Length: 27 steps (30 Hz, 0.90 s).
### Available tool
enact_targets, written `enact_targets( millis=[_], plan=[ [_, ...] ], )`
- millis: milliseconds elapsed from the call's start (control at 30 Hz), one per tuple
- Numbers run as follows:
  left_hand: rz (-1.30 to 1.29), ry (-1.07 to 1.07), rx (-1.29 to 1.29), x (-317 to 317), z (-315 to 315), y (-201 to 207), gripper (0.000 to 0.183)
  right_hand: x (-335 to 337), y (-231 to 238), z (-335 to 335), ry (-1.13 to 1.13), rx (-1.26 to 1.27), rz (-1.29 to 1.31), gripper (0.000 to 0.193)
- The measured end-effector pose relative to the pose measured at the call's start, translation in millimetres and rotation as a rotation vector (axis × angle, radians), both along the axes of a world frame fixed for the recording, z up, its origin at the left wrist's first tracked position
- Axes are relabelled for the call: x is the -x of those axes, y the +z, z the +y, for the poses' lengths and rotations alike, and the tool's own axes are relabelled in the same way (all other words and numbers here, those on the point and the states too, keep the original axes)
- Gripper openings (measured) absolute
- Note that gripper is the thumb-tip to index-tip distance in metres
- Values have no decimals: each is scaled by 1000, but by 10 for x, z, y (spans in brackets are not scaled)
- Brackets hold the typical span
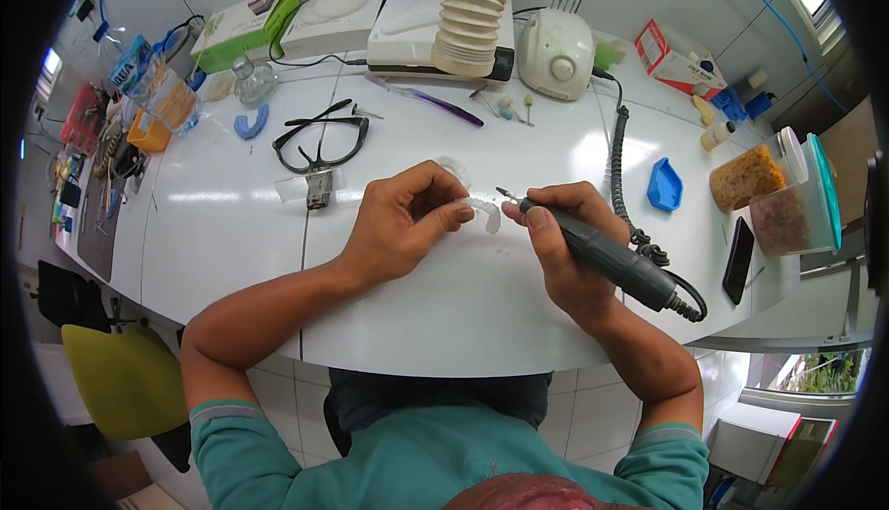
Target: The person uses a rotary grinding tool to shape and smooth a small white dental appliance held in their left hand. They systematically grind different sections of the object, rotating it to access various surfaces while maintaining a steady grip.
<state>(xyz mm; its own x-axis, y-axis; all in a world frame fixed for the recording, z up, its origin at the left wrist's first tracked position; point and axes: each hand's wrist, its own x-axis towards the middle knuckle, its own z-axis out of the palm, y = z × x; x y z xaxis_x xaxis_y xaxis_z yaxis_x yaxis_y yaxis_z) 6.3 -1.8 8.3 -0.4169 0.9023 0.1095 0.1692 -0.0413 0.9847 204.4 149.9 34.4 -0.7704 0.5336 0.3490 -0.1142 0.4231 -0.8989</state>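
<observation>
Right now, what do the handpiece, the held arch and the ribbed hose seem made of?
Handpiece: likely matte dark plastic or coated metal; its highlights are dull. Arch: probably plastic, slightly glossy, from its milky, translucent look. Hose: perhaps flexible plastic, low-gloss cream, going by its folded ribs.

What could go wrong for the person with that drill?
The drill's bit points toward the left hand, so a slip might nick a finger. The clear piece is pinched only near one end and could twist loose. The coiled cord runs close by the right hand and might tug on the drill.
</observation>
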Motion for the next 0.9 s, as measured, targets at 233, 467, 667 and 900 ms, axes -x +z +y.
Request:
enact_targets(
  millis=[233, 467, 667, 900],
  plan=[
    [-25, 10, -40, -5, 17, -42, 12, 17, -41, -3, -24, -15, 21, 18],
    [-13, -2, -11, 13, 15, -59, 19, 75, -82, -51, -79, -44, 87, 19],
    [12, 1, 24, -21, -1, 7, 16, 45, -28, -13, -29, -156, -24, 19],
    [87, 11, 6, -41, -8, 10, 17, 100, -96, -36, -90, -153, 71, 20]
  ],
)
